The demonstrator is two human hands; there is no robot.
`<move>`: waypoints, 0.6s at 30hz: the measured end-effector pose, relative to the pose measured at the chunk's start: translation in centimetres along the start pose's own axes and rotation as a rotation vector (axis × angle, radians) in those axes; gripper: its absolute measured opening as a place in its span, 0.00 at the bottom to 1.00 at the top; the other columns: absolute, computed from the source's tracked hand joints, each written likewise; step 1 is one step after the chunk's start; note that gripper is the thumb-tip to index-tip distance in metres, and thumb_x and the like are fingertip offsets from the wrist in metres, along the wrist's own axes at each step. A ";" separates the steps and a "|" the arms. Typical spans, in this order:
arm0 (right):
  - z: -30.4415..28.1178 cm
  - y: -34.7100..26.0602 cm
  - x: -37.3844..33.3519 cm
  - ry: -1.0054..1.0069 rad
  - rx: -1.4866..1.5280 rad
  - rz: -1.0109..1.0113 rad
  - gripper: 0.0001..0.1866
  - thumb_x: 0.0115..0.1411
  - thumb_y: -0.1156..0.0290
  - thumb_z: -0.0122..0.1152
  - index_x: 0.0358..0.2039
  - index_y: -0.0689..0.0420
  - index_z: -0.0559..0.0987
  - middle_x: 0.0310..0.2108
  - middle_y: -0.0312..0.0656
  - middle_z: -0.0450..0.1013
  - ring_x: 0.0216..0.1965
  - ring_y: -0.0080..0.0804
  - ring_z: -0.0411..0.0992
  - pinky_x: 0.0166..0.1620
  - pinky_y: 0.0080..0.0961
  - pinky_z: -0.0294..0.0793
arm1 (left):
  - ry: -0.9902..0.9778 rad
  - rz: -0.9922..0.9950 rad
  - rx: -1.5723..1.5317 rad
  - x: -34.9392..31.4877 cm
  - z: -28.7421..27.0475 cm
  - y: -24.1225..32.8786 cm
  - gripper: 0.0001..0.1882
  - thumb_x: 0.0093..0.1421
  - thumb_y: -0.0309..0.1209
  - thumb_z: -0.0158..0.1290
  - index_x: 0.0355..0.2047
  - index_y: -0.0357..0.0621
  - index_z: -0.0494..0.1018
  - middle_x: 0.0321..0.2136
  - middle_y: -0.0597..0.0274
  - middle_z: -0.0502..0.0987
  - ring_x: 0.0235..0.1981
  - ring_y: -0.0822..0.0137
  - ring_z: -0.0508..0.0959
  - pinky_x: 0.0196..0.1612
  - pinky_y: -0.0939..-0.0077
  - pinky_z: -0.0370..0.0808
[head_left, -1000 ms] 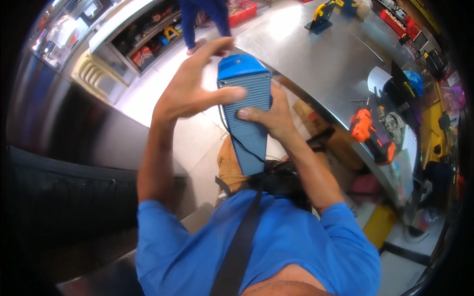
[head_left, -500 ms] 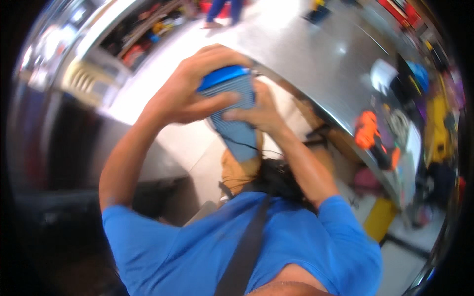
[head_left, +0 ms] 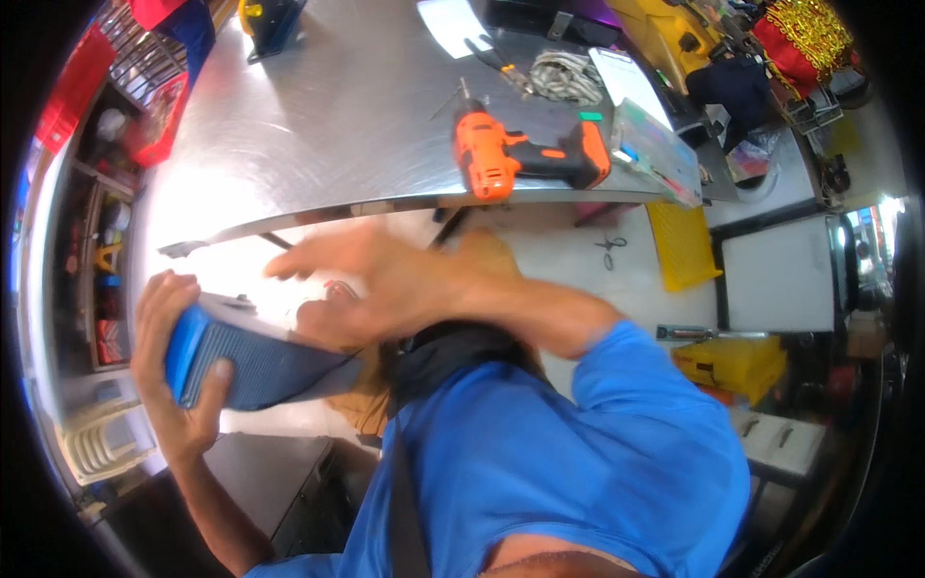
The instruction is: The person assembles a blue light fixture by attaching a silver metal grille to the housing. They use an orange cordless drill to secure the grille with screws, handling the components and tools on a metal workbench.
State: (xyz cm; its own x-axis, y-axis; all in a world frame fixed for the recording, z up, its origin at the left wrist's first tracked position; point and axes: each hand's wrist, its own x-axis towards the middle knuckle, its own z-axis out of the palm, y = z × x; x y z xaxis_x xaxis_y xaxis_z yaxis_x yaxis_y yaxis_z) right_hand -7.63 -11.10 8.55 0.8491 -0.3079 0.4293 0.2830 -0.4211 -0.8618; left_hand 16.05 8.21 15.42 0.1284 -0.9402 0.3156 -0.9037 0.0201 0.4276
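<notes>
Shirt (head_left: pixel 578 453): blue, short sleeves (head_left: pixel 628 371). Strap (head_left: pixel 405 511): dark, flat, down the shirt's left side. Trousers (head_left: pixel 361 412): tan, beyond the shirt's hem. Left hand (head_left: pixel 178 371), right hand (head_left: pixel 385 284): bare.

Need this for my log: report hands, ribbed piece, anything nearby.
Left hand holds blue-ended ribbed piece. Right hand beside it, blurred, contact unclear. Orange drill on metal table, apart from both hands.

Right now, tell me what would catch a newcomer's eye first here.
Probably the bright orange drill first, lying at the near edge of the metal table. Next, the blue-and-grey ribbed object in the left hand, at the picture's left, with the right hand blurred close by. Then the shiny gold bundle at upper right.
</notes>
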 end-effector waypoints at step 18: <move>-30.1 8.7 -6.1 0.052 -1.081 0.604 0.13 0.56 0.68 0.68 0.42 0.59 0.85 0.37 0.49 0.82 0.39 0.48 0.80 0.45 0.37 0.77 | -0.027 -0.191 0.071 -1.0 -1.0 -3.4 0.41 0.48 0.54 0.56 0.63 0.52 0.72 0.65 0.51 0.71 0.70 0.45 0.63 0.73 0.42 0.55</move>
State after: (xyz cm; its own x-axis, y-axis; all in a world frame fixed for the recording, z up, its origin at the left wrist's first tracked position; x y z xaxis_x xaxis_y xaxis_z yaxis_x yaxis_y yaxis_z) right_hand -23.81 -38.59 6.57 0.6897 -0.7205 0.0720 -0.6817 -0.6796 -0.2709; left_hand 19.45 9.45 14.51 0.2899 -0.9334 0.2116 -0.8907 -0.1822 0.4165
